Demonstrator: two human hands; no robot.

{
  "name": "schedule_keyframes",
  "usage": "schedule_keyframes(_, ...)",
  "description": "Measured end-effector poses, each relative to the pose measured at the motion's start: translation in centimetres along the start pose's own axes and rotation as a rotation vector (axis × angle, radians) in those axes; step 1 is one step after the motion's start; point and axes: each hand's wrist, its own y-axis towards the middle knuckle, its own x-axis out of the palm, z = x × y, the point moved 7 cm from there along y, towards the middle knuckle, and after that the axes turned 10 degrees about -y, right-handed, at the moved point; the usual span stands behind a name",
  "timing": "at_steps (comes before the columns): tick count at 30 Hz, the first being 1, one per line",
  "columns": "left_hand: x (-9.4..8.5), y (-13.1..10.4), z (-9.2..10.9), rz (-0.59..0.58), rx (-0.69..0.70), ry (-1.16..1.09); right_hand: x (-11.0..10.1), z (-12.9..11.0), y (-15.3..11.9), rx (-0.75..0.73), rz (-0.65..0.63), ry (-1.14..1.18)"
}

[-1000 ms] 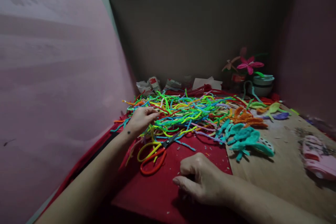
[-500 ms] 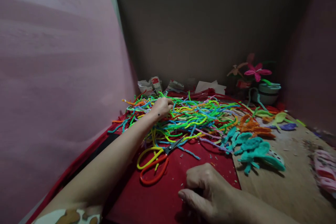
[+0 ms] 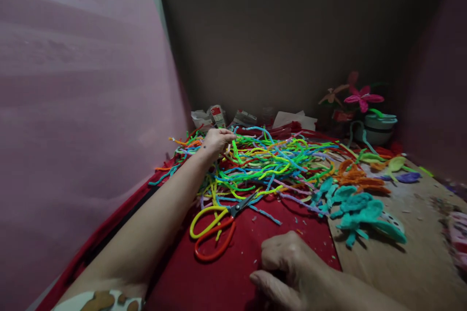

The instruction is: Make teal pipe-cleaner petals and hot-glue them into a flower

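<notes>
My left hand [image 3: 215, 140] reaches far forward into a big heap of coloured pipe cleaners [image 3: 266, 165] and pinches some strands at the heap's back left, lifting them a little. My right hand [image 3: 288, 267] rests near me on the red cloth [image 3: 219, 277] with its fingers curled under; whether it holds anything is hidden. Scissors [image 3: 215, 226] with one yellow and one orange handle lie on the cloth between my two hands, blades pointing into the heap.
Teal pipe-cleaner shapes [image 3: 359, 211] and orange ones [image 3: 355, 177] lie on the bare wood [image 3: 404, 262] at right. A pink flower [image 3: 363, 98] stands in a pot [image 3: 377, 126] at the back right. Crumpled packets [image 3: 215, 116] line the back wall. Pink wall close at left.
My left hand has moved from the heap's near left edge to its far side and pinched strands there. The right hand has stayed in place. The view has shifted slightly.
</notes>
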Motion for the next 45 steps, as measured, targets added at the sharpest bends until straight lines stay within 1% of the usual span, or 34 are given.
schedule_keyframes(4,-0.3,-0.7,-0.1,-0.001,-0.024,-0.136,0.0,0.0,-0.1,0.007,-0.009,-0.013)
schedule_keyframes(7,-0.3,-0.9,-0.2,-0.002,-0.041,-0.174,0.0,0.1,-0.1,0.002,-0.003,-0.036)
schedule_keyframes(14,-0.3,-1.5,0.0,-0.001,-0.013,-0.133,0.2,0.1,-0.2,-0.015,0.009,-0.030)
schedule_keyframes(18,-0.4,-0.9,0.2,0.010,0.050,-0.047,0.2,0.1,-0.4,-0.021,0.016,-0.034)
schedule_keyframes(20,-0.7,-0.4,0.5,0.023,0.110,0.030,0.2,0.1,-0.3,-0.030,0.016,-0.036)
schedule_keyframes(23,-1.5,0.2,1.2,0.039,0.185,0.204,0.2,0.1,-0.2,-0.038,0.015,-0.032)
schedule_keyframes(26,-1.8,0.0,1.4,-0.019,0.206,0.427,0.1,0.1,-0.2,-0.026,0.013,-0.033)
schedule_keyframes(29,-1.3,-1.3,1.0,-0.145,0.224,0.649,0.0,0.0,-0.2,-0.018,0.009,-0.039)
schedule_keyframes(32,-0.2,-3.7,-0.3,-0.285,0.251,0.826,0.1,0.0,-0.2,-0.012,-0.005,-0.054)
schedule_keyframes(34,0.3,-5.4,-1.3,-0.336,0.277,0.927,0.2,0.1,-0.1,-0.011,-0.021,-0.060)
schedule_keyframes(38,1.3,-8.1,-2.6,-0.441,0.453,1.230,0.3,0.1,-0.2,-0.022,-0.013,-0.083)
schedule_keyframes(40,1.5,-8.6,-2.9,-0.471,0.497,1.290,0.2,0.1,-0.2,-0.023,-0.005,-0.104)
schedule_keyframes(45,1.4,-8.5,-2.8,-0.463,0.500,1.289,0.3,0.1,-0.1,-0.004,-0.020,-0.139)
